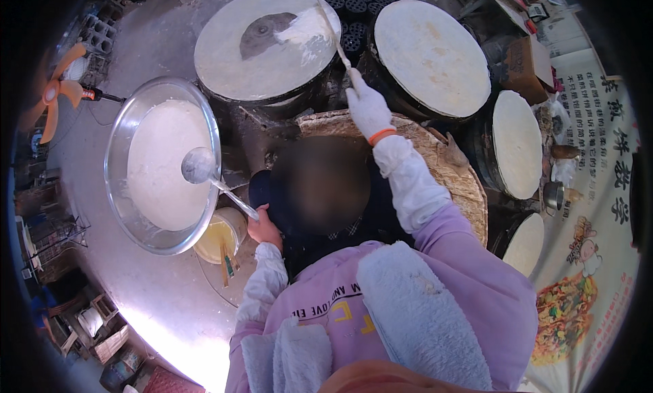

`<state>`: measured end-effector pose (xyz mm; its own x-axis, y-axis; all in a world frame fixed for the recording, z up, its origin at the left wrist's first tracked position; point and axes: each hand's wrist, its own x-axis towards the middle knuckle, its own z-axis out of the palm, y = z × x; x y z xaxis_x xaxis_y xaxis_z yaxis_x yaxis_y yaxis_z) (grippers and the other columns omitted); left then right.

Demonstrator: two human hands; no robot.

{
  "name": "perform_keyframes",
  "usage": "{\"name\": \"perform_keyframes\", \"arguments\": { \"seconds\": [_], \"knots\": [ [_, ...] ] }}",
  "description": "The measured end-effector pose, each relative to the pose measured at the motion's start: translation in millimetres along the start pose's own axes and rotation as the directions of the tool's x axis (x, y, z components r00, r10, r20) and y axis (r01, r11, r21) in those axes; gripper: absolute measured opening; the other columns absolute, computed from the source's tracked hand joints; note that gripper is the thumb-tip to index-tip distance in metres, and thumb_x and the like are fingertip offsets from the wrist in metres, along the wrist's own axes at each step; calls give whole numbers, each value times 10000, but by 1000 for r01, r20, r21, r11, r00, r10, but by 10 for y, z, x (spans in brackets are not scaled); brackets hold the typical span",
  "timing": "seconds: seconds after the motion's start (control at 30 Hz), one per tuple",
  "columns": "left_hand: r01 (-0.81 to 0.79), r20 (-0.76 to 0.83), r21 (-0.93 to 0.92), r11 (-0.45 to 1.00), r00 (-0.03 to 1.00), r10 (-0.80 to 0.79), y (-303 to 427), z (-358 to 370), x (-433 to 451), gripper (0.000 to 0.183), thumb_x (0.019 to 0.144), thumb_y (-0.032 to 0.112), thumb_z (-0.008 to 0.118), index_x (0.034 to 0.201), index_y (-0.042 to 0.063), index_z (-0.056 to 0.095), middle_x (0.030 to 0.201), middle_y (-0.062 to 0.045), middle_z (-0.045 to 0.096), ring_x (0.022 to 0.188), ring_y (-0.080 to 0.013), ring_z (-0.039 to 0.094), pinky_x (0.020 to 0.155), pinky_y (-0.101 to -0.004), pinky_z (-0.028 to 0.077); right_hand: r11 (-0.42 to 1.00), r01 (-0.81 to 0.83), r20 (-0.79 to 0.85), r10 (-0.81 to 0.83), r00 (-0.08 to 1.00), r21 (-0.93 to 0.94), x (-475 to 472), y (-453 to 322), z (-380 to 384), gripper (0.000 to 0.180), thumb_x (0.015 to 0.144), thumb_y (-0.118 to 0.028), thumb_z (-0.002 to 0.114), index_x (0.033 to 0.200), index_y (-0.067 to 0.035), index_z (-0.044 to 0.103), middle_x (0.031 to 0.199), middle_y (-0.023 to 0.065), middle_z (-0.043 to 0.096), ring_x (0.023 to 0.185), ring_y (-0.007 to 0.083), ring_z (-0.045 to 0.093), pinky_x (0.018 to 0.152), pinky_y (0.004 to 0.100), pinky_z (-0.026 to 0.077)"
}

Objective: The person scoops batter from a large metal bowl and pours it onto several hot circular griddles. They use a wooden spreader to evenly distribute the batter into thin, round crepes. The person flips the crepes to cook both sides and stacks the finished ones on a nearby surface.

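My bare left hand [265,227] grips the handle of a metal ladle [198,165]. The ladle's bowl is coated in pale batter and hangs over the right side of a big steel basin [118,209], which holds thick batter [166,163]. My right hand [368,106], in a white knit glove with an orange band at the wrist, holds a batter-smeared spreader [334,38]. Its blade lies along the right part of a round griddle [219,66], against a wet white mound of batter [308,28]. A thin pale layer covers much of that griddle; a dark patch [264,33] near the centre is bare.
More round griddles stand in an arc: one at upper right [431,56], two farther right [518,143] [525,242], all pale-coated. Honeycomb briquettes [355,5] sit behind. A crusted round board [459,181] lies by my right arm. Left are a bucket with brushes [237,224] and an orange-bladed fan [51,92].
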<state>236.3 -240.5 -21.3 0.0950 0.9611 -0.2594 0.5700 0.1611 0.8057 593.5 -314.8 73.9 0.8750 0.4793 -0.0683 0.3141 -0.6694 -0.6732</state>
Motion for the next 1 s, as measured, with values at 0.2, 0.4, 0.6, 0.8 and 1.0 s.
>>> {"name": "perform_keyframes", "arguments": {
  "seconds": [0.2, 0.4, 0.6, 0.8, 1.0],
  "knots": [
    [-15, 29, -19, 1000, 999, 16, -29, -10, 50, 255, 848, 212, 575, 870, 42, 764, 848, -182, 718, 821, -295, 688, 795, -389, 508, 999, 47, 56, -46, 997, -25, 317, -774, 595, 512, 941, -301, 474, 1438, -182, 439, 954, 275, 663, 912, 481, 625, 813, 571, 480],
    [2, -19, -58, 998, 1000, -4, -126, -29, 83, 249, 841, 236, 601, 845, 46, 762, 824, -198, 715, 801, -317, 694, 776, -404, 512, 994, 67, -63, -73, 995, -83, 507, -614, 234, 432, 917, -271, 493, 1331, -155, 536, 943, 272, 668, 915, 455, 637, 812, 539, 503],
    [41, 2, 9, 999, 999, -41, -51, -53, 128, 265, 838, 257, 608, 844, 35, 753, 803, -205, 710, 780, -335, 695, 762, -421, 514, 975, 202, -28, -205, 978, -89, 362, -816, 626, 429, 923, -280, 511, 1337, -169, 525, 938, 225, 687, 901, 451, 646, 820, 547, 504],
    [45, -19, -56, 997, 999, -46, -119, -85, 134, 280, 837, 272, 616, 875, 31, 752, 807, -193, 716, 783, -317, 697, 766, -419, 515, 991, 115, -45, -118, 992, -69, 181, -554, 272, 452, 930, -280, 529, 1373, -206, 475, 889, 254, 675, 859, 469, 637, 771, 562, 502],
    [21, -11, -110, 994, 1000, -22, -59, -97, 89, 266, 846, 248, 622, 860, 16, 751, 747, -160, 658, 727, -242, 626, 724, -362, 497, 969, 242, 99, -236, 967, -47, -273, -420, 454, 511, 947, -262, 535, 1444, -191, 442, 906, 273, 667, 859, 475, 635, 765, 543, 502]
  ]
}}
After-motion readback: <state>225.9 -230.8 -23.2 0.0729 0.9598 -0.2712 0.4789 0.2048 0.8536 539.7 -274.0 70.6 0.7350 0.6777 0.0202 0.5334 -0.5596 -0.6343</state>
